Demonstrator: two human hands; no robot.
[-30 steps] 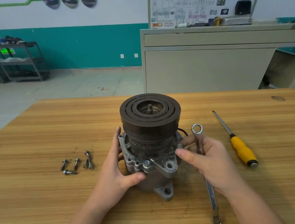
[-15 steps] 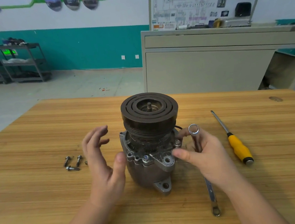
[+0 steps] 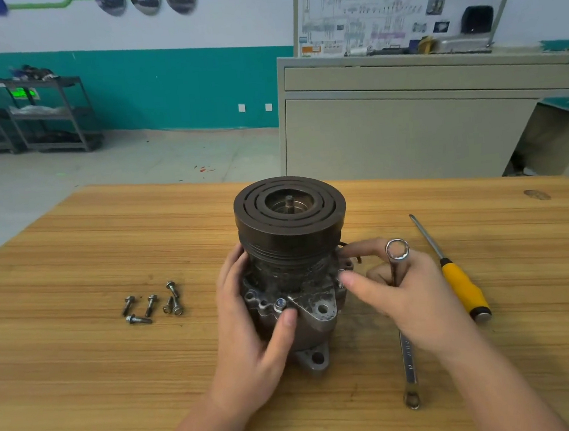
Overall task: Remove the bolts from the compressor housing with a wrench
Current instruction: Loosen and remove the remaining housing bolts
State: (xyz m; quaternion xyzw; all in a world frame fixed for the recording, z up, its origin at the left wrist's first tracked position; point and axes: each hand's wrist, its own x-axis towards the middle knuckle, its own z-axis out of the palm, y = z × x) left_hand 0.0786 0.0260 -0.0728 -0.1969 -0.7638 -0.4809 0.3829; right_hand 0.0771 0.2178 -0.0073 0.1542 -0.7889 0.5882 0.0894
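The left hand (image 3: 251, 324) cupped the compressor housing (image 3: 294, 304), thumb beside a seated bolt (image 3: 280, 304). The right hand (image 3: 396, 291) gripped the wrench (image 3: 407, 352) against the housing's right side, thumb and forefinger pinching there. Loose bolts (image 3: 151, 304) lay left of the housing, a screwdriver (image 3: 453, 269) to its right.

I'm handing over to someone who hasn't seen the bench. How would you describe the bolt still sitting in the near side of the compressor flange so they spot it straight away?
Find the compressor standing upright mid-table under its dark grooved pulley. On its near flange, just above the left hand thumb tip, sits the bolt. Its head is bright and bluish, while the holes beside it are empty.
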